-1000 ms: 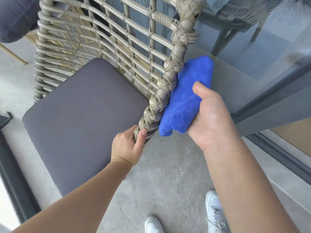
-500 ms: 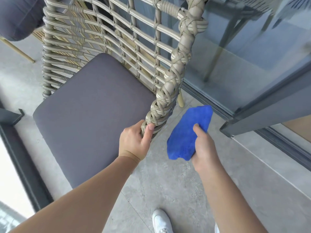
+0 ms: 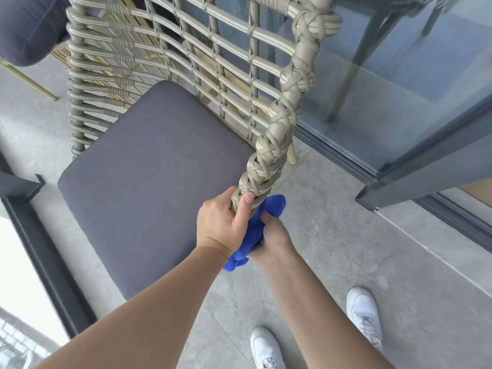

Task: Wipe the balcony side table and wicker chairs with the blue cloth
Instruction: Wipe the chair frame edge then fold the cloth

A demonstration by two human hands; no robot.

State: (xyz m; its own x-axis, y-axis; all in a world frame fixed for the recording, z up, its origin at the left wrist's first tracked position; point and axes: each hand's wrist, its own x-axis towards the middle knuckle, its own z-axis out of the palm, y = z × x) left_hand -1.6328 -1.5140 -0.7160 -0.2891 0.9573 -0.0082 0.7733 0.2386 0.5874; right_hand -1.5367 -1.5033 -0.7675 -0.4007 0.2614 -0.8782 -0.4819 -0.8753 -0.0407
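Note:
A wicker chair (image 3: 290, 107) with a grey seat cushion (image 3: 149, 177) fills the middle of the view. My left hand (image 3: 223, 219) grips the lower end of its braided right arm rail, thumb lying up along the weave. The blue cloth (image 3: 257, 227) is bunched low beside and under that rail end, just behind my left hand. My right hand (image 3: 274, 235) holds the cloth from the right, fingers curled round it; part of the cloth is hidden between the two hands.
A second chair's grey cushion (image 3: 24, 30) shows at the top left. A glass sliding door with a dark frame (image 3: 426, 166) runs along the right. A dark railing post (image 3: 40, 243) stands at the left. My white shoes (image 3: 362, 315) are on the grey tiled floor.
My right hand has carried the blue cloth down from the upper rail and in to the rail's lower end, beside my left hand. The left hand keeps its grip on the rail.

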